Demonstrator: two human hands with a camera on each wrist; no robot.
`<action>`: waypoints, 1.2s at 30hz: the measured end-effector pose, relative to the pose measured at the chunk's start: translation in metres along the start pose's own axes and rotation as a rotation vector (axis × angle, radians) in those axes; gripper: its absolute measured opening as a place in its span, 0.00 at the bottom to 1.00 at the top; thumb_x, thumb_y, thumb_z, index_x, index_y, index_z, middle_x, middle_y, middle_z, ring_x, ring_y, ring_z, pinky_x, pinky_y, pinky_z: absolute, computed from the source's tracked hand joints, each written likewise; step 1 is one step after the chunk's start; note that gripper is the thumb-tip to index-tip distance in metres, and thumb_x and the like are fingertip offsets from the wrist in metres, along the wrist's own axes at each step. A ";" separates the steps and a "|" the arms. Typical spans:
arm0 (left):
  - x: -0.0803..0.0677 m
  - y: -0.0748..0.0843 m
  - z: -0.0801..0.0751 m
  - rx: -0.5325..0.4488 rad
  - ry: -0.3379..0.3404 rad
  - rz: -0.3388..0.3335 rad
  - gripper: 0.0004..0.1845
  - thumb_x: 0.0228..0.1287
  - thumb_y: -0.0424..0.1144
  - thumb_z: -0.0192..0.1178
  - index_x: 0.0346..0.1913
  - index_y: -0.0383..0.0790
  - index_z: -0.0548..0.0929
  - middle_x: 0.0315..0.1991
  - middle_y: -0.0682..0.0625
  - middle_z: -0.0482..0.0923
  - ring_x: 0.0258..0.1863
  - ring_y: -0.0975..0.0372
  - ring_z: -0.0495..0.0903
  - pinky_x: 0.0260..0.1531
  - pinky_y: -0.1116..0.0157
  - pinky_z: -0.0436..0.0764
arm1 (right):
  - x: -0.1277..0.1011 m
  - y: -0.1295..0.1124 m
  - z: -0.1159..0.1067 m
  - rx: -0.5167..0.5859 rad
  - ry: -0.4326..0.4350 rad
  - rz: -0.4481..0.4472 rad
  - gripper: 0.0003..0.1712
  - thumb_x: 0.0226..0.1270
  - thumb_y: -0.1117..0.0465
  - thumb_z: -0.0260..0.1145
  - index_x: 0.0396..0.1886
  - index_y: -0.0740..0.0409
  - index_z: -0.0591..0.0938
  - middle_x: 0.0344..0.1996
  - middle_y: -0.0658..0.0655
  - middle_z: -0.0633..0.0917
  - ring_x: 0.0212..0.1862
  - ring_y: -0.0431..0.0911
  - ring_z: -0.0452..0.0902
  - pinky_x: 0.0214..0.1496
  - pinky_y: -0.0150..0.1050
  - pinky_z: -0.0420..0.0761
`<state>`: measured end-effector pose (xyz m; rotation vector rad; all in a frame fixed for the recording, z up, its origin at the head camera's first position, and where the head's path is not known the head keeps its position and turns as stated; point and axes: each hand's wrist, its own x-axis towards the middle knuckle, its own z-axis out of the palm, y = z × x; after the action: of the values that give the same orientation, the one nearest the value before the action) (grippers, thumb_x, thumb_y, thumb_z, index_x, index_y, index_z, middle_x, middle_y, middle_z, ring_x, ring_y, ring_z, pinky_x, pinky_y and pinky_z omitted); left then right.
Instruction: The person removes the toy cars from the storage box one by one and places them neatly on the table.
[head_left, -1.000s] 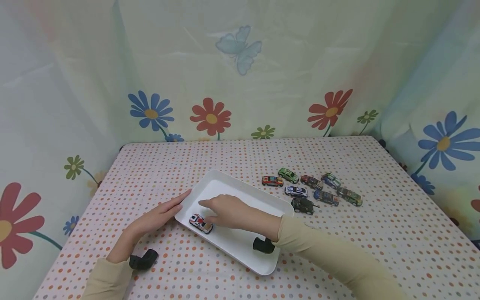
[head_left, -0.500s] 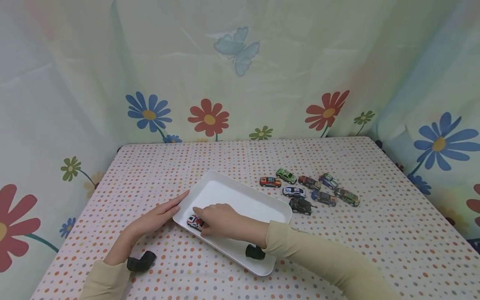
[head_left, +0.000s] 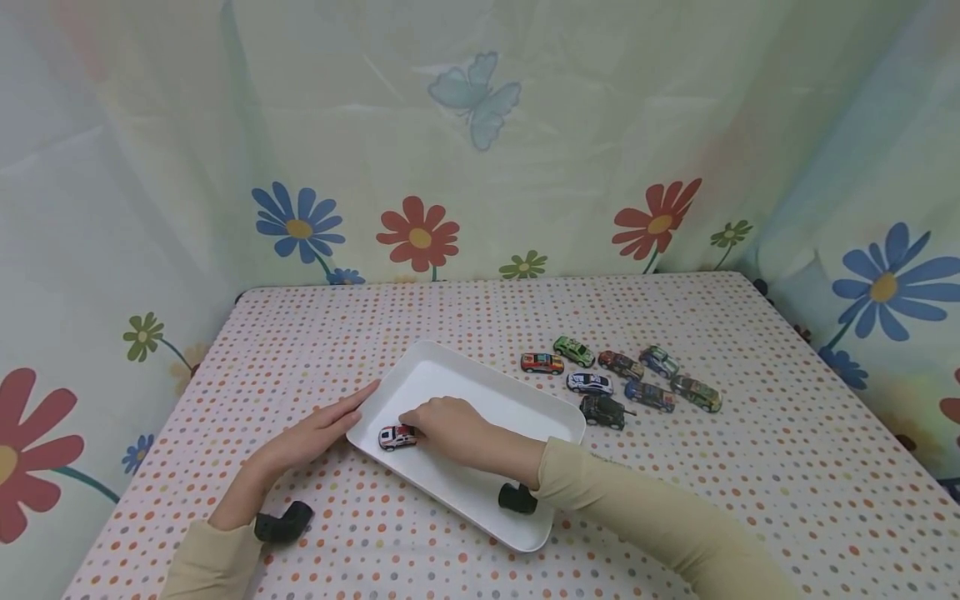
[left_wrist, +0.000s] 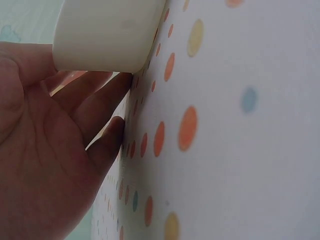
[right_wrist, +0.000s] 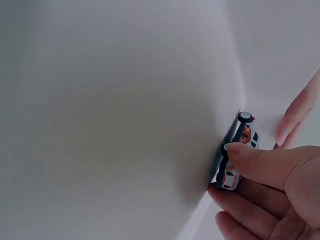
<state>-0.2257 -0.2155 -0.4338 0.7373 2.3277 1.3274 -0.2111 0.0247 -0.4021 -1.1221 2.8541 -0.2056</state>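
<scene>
A small white toy car point(head_left: 396, 437) with red and orange markings sits in the near left corner of a white tray point(head_left: 487, 396). My right hand point(head_left: 459, 435) reaches over the tray and pinches that car by its sides. In the right wrist view the thumb point(right_wrist: 245, 157) presses one side of the car, the fingers lie on the other, and its wheels are close to the tray floor. With fingers extended, my left hand point(head_left: 311, 435) rests against the outside of the tray's left end. The left wrist view has this hand point(left_wrist: 55, 145) touching the tray wall point(left_wrist: 105, 37).
Several toy cars stand in a loose group right of the tray, among them a red one point(head_left: 542, 363), a green one point(head_left: 574, 351) and a white one point(head_left: 589, 383). A black toy tank point(head_left: 603, 411) stands by the tray's right corner. A dotted cloth point(head_left: 360, 333) covers the table.
My right hand has come down from over the car with finger extended and now pinches it. The car has turned so that it points more sideways. The left hand stays at the tray.
</scene>
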 end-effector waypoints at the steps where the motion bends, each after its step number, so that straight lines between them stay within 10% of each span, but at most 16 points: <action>1: 0.000 0.000 0.000 0.004 -0.003 0.005 0.27 0.76 0.45 0.41 0.74 0.50 0.53 0.73 0.48 0.46 0.70 0.53 0.45 0.65 0.48 0.48 | -0.001 0.001 0.000 0.008 -0.003 0.002 0.12 0.63 0.62 0.66 0.47 0.51 0.84 0.34 0.45 0.84 0.32 0.36 0.75 0.35 0.31 0.76; 16: -0.001 0.000 0.002 0.028 0.007 -0.013 0.28 0.75 0.47 0.42 0.74 0.49 0.54 0.72 0.48 0.47 0.70 0.52 0.45 0.64 0.47 0.48 | -0.023 0.030 -0.025 0.201 0.084 0.064 0.20 0.60 0.62 0.68 0.54 0.52 0.82 0.38 0.47 0.85 0.27 0.37 0.70 0.28 0.30 0.70; 36: 0.000 0.000 -0.001 -0.024 -0.003 0.004 0.28 0.75 0.47 0.42 0.74 0.50 0.52 0.73 0.50 0.45 0.70 0.55 0.43 0.65 0.50 0.47 | -0.135 0.132 -0.077 0.280 0.349 0.387 0.25 0.61 0.66 0.67 0.59 0.64 0.77 0.38 0.58 0.84 0.35 0.49 0.77 0.29 0.40 0.77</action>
<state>-0.2262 -0.2162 -0.4332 0.7367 2.3050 1.3518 -0.2093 0.2201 -0.3437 -0.5108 3.1260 -0.8130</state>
